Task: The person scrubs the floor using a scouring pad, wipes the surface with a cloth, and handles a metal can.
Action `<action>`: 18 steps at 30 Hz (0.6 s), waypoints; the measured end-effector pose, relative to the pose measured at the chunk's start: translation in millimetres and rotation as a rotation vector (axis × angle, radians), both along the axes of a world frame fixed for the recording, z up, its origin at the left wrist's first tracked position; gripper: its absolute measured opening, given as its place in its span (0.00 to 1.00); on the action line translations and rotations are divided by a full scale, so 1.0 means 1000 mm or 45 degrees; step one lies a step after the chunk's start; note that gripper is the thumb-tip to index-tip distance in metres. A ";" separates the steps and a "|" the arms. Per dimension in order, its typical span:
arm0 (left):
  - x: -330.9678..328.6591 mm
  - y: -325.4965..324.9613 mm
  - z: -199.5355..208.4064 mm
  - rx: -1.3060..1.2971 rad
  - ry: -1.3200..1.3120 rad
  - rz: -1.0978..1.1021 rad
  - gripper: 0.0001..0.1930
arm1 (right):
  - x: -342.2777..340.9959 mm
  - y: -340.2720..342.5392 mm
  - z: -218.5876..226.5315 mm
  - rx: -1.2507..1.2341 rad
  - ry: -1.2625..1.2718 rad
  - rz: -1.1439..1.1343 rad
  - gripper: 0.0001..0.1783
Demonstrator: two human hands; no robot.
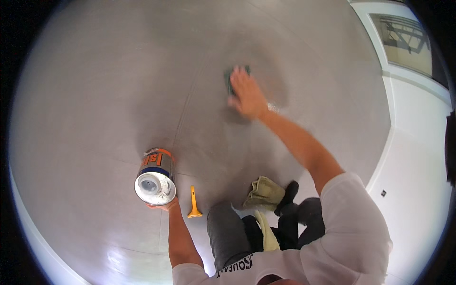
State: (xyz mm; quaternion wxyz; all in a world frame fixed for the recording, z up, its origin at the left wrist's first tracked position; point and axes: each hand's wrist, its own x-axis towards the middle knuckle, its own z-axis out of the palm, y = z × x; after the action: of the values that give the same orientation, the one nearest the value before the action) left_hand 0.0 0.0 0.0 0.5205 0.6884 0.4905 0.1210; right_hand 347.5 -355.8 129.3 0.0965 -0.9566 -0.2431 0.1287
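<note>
- One green pad [229, 81] lies on the grey floor [95, 95], under R hand [248, 97], mostly covered.
- R hand: flat, fingers nearly straight, bearing on the pad, not wrapped round it. Blurry, so finger detail's limited. Risk: pad skids out & fingertips scrape, b/c prob. only downward pressure keeps it there.
- Dark patch [278, 78] around R hand, w/ a glint by the wrist: looks damp, can't confirm. Risk: slick footing if someone steps there.
- Can [159, 166] at L hand [167, 205], well left of R hand & nearer the body, capped top tipped toward the person.
- L hand: curled at the can's near underside, has hold of it; fingers mostly hidden, so can't tell how tight. Risk: can rolls or drops b/c one hand steadies a tilted load; poss. spill if cap's loose (seal unclear).
- Both hands bare: poss. skin irritation if the contents are harsh; can't tell what's inside.
- Yellow scraper [194, 206] just right of L hand: could get knocked, or leaned on, if L arm shifts.
- Tan cloth [264, 191] farther right of L hand, beside dark shoe [288, 197]: trip/slip risk if trodden on.
</note>
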 end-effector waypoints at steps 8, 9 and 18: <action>0.035 -0.025 0.036 1.128 0.808 -0.597 0.28 | -0.059 -0.095 -0.004 -0.064 -0.301 -0.945 0.38; 0.047 -0.027 0.032 1.214 0.781 -0.643 0.27 | -0.038 -0.098 -0.005 -0.106 -0.323 -1.105 0.38; 0.062 -0.026 0.075 1.144 1.529 -1.169 0.21 | -0.054 -0.085 -0.006 -0.124 -0.031 -0.999 0.42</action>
State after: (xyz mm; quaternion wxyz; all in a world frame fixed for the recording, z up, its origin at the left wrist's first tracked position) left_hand 61.5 -25.6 74.7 -0.1484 0.9047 0.2623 -0.3011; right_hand 293.5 -441.2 123.6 0.0901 -0.9817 0.1463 0.0820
